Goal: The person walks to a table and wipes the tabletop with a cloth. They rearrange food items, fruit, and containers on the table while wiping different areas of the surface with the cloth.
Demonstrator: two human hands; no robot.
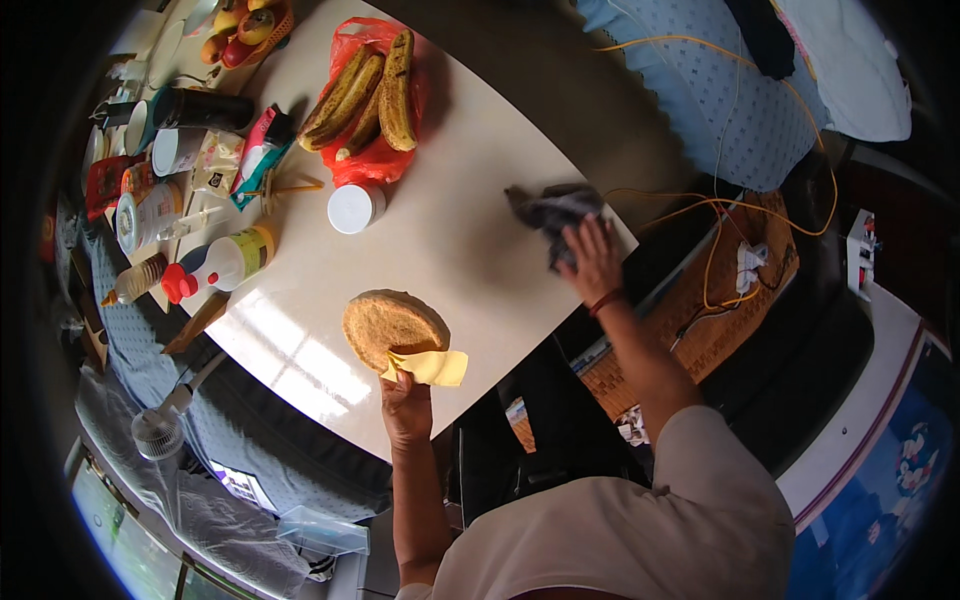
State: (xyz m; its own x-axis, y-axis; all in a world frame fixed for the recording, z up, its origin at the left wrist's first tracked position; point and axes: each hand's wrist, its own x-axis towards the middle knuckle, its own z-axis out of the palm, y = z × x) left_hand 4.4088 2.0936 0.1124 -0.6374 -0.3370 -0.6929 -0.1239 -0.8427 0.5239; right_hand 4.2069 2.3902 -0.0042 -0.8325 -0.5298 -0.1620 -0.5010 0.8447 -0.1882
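Observation:
My left hand point(407, 405) grips a folded yellow sheet point(439, 368) and the near edge of a round, tan, rough-surfaced disc point(386, 321). Whether the disc is a flatbread or a mat I cannot tell. It casts a shadow on the pale tabletop point(465, 300), close to the front edge. Over at the table's right corner, my right hand point(592, 251) presses on a crumpled dark grey cloth point(562, 211), its fingers spread across the fabric. Motion blurs the cloth, and its part under the palm is hidden.
Bananas point(367, 97) lie on a red plastic bag point(367, 169) at the back, behind a white-lidded jar point(354, 208). Bottles point(238, 259), packets point(259, 154) and a fruit basket point(276, 34) crowd the left side. Yellow cable point(709, 201) runs beyond the right corner.

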